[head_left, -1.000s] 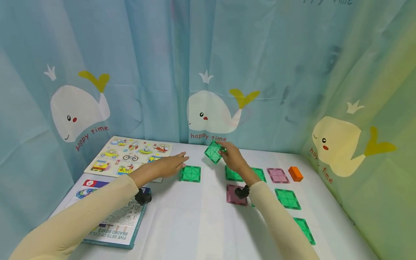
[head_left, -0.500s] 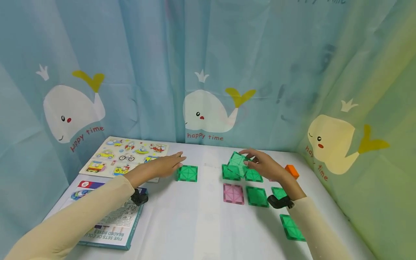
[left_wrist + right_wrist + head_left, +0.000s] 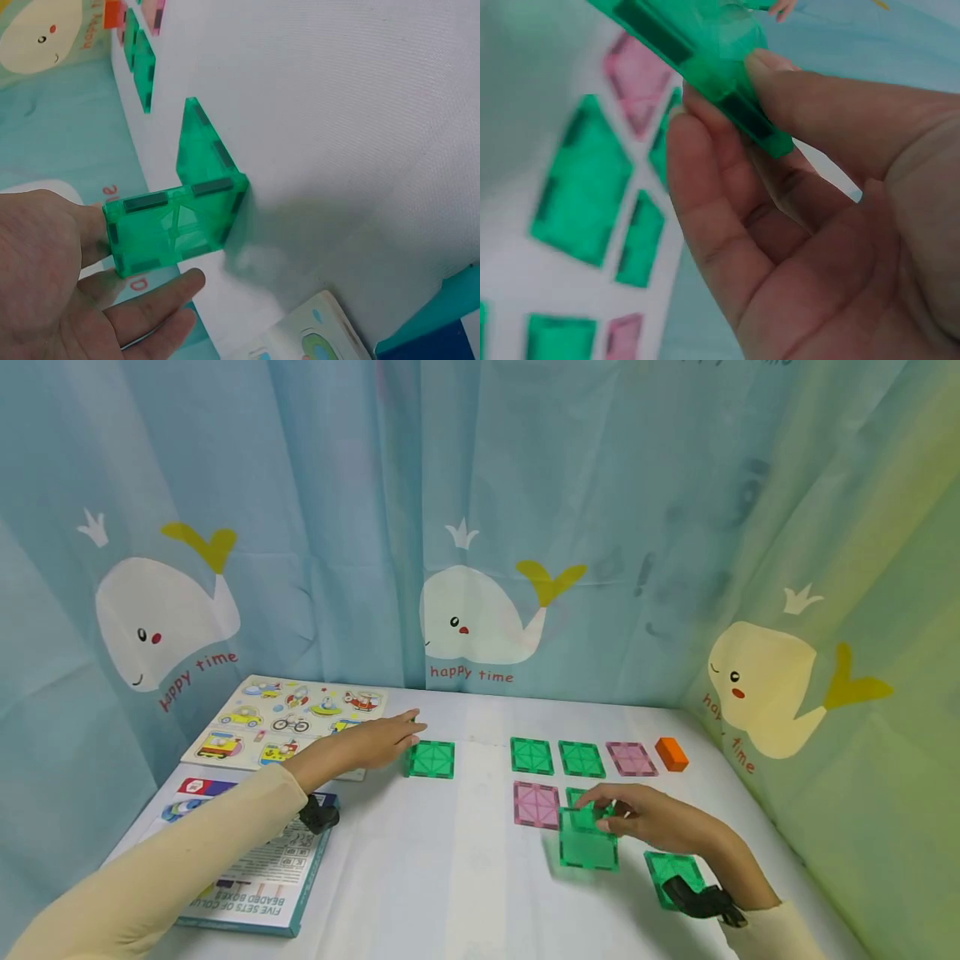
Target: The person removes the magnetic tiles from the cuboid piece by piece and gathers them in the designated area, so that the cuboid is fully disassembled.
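Observation:
My left hand (image 3: 375, 743) is at the back of the table, left of centre. In the left wrist view its fingers (image 3: 150, 307) hold the edge of a raised green magnetic tile (image 3: 157, 240), which meets a second green tile (image 3: 199, 150) lying flat. The head view shows the flat one beside my fingertips; the raised one is mostly hidden there. My right hand (image 3: 660, 818) pinches another see-through green magnetic tile (image 3: 588, 852) between thumb (image 3: 780, 82) and fingers. It overlaps a green tile (image 3: 576, 797) lying beneath. A pink tile (image 3: 537, 804) lies just left of it.
Two green tiles (image 3: 531, 756), a pink tile (image 3: 632, 758) and an orange block (image 3: 672, 754) form a back row. Another green tile (image 3: 667, 862) lies under the right wrist. At left are a picture board (image 3: 273, 718) and a blue-edged box (image 3: 255, 881); curtains (image 3: 360, 527) surround the table.
My right hand has carried the green magnetic tile from the back middle to the right and nearer me, lower over the laid tiles. The left hand keeps its place; the view shifts slightly.

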Demonstrator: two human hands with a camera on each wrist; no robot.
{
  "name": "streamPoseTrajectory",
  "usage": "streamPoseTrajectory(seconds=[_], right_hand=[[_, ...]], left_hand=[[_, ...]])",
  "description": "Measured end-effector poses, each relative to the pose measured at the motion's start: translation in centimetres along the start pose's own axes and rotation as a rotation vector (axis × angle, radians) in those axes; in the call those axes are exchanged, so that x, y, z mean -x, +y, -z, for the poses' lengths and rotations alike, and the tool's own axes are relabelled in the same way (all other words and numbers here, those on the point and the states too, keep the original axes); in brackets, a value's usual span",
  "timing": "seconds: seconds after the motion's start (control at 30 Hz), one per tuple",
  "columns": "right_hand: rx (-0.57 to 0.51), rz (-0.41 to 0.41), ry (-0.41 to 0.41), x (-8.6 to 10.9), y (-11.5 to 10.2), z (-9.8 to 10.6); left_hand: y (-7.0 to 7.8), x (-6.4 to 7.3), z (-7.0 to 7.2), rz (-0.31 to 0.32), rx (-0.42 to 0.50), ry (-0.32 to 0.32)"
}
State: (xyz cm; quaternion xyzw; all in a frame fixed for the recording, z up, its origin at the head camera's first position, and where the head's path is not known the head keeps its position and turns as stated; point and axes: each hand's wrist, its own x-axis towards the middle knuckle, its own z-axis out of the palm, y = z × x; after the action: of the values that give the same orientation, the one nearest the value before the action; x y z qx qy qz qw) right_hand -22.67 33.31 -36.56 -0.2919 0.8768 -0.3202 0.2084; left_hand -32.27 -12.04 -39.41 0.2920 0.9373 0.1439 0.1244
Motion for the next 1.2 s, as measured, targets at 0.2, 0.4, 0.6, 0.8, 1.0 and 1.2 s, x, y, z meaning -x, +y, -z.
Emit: streamPoseTrajectory(seconds=[0.2,0.4,0.6,0.8,1.0,1.2], right_hand=[[-0.155,-0.046,-0.025,2.6,2.6,-1.4],[-0.226,-0.111,0.021,3.3,4.4,-2.6],[-0.138,-0.189,0.048,3.1,5.0,-3.4],[0.047,-0.182,0.095,3.1,4.6,-4.4],[0.123,-0.165,0.134,3.0,4.4,-5.0],[0.169,-0.222,0.142,2.0,3.2,-4.9]], left_hand=[[0.0,0.0,-0.1,-0.008,0.006,0.001],[-0.3,-0.1,-0.2,-0.003,0.001,0.006],[-0.3,-0.1,-0.3,-0.017,0.001,0.02],[-0.2,0.0,-0.3,-0.016,0.005,0.024],[-0.1,0.2,-0.4,-0.018,0.03,0.033],[0.1,0.2,-0.3,-0.011,0.059,0.038]])
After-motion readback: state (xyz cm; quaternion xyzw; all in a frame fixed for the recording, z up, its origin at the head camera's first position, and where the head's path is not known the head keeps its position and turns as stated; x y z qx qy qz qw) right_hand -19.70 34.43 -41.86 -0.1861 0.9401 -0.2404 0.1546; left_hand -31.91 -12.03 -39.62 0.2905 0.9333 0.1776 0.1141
